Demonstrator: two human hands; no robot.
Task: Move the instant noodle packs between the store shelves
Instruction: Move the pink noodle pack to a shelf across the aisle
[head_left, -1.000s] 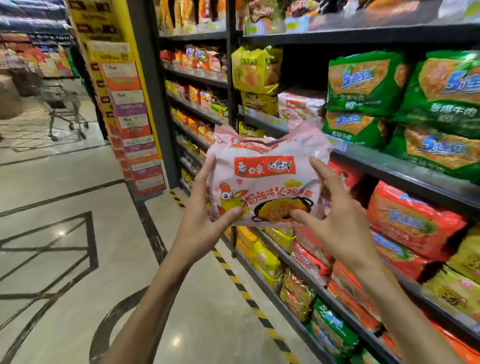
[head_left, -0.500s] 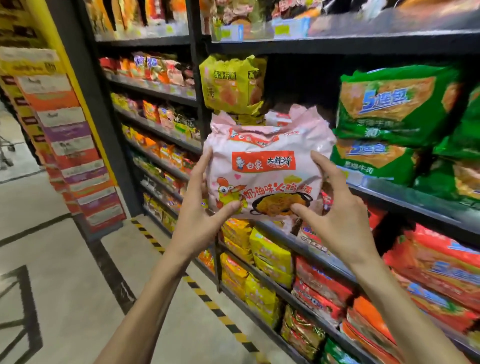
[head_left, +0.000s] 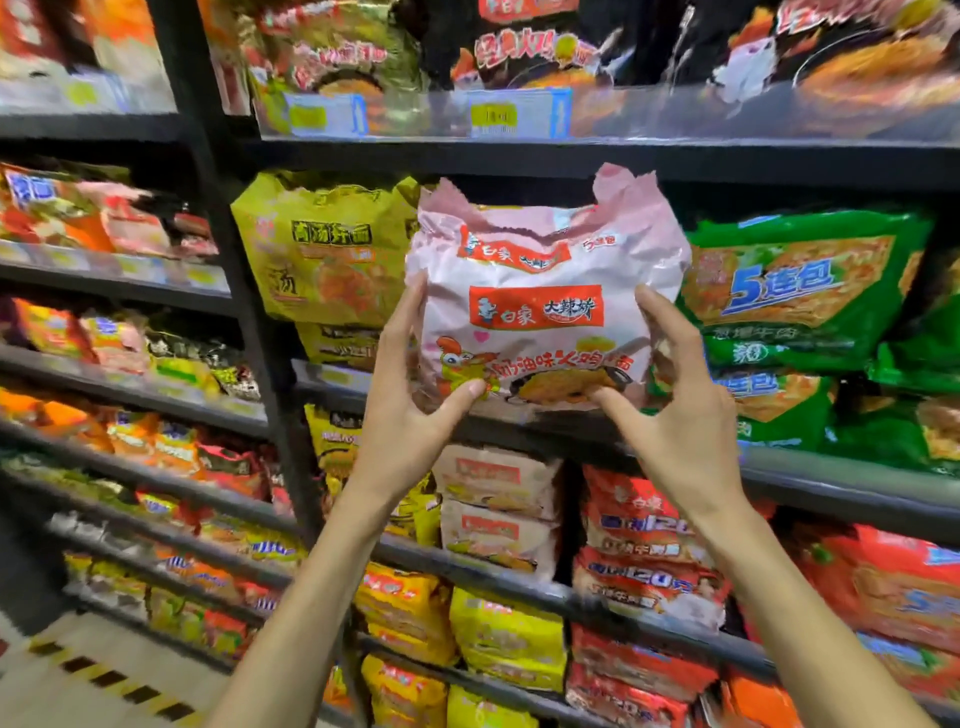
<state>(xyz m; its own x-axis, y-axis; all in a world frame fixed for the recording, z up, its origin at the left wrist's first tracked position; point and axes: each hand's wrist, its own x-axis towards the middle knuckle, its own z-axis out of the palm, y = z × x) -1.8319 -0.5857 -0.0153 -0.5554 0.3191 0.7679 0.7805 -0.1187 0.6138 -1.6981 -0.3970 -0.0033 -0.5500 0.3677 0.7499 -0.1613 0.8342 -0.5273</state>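
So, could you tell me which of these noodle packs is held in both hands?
The pink pack, gripped by the left hand and right hand; the yellow pack and green pack beside it sit untouched.

Pink noodle pack (head_left: 540, 312), red label band; yellow pack (head_left: 322, 249) left; green packs (head_left: 800, 291) right.
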